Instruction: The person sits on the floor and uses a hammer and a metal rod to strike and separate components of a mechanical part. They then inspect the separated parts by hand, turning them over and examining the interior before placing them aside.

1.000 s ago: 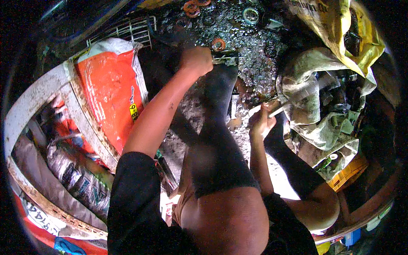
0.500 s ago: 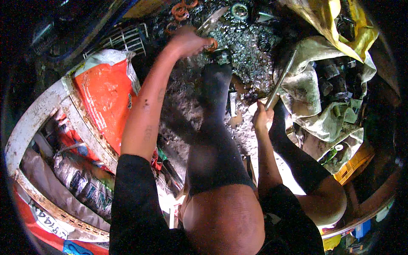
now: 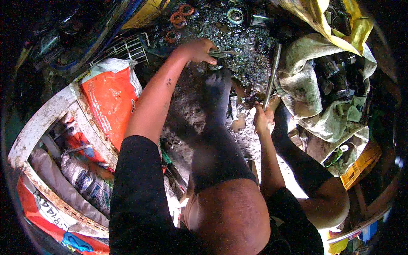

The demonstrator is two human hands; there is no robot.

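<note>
The left hand (image 3: 199, 50) pinched a thin metal tool (image 3: 227, 53) beside the dark can (image 3: 213, 66). The right hand (image 3: 264, 119) gripped a metal rod (image 3: 273, 76) — steadiness probably mattered (the foot (image 3: 219, 85) was close).

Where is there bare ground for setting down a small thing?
Shadowed ground between the left forearm and left leg looks mostly bare, as does a pale strip between that leg and right forearm. Crowded: orange rings beyond the left hand; a filled sack beside the right hand.
</note>
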